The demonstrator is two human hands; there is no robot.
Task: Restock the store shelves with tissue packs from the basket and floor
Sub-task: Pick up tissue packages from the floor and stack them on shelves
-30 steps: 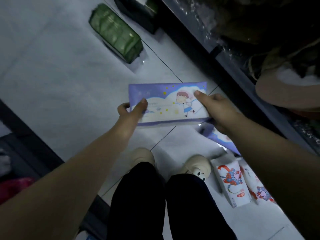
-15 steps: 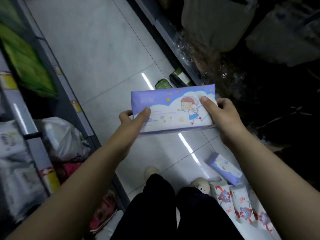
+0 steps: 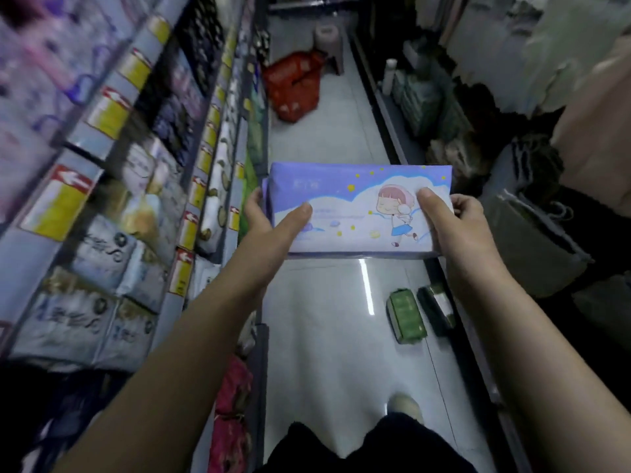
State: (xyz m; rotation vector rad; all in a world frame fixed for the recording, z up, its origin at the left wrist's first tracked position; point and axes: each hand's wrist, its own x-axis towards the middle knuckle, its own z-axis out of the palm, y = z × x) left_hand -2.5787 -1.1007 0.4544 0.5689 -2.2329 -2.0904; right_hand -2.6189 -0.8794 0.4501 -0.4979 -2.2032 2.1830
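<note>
Grips 1 purple tissue pack (image 3: 345,186) by its 2 ends, left hand (image 3: 269,230) and right hand (image 3: 457,227) with thumbs on top, fingers curled under, above the floor (image 3: 324,336) beside the shelves (image 3: 92,138); risks a drop from likely slick wrapping or a snag on a shelf edge.

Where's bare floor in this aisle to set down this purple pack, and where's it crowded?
For the purple pack, bare floor runs between the left shelves and the green packs, and farther on between the red basket and right shelf base. Left shelves look packed full.
</note>
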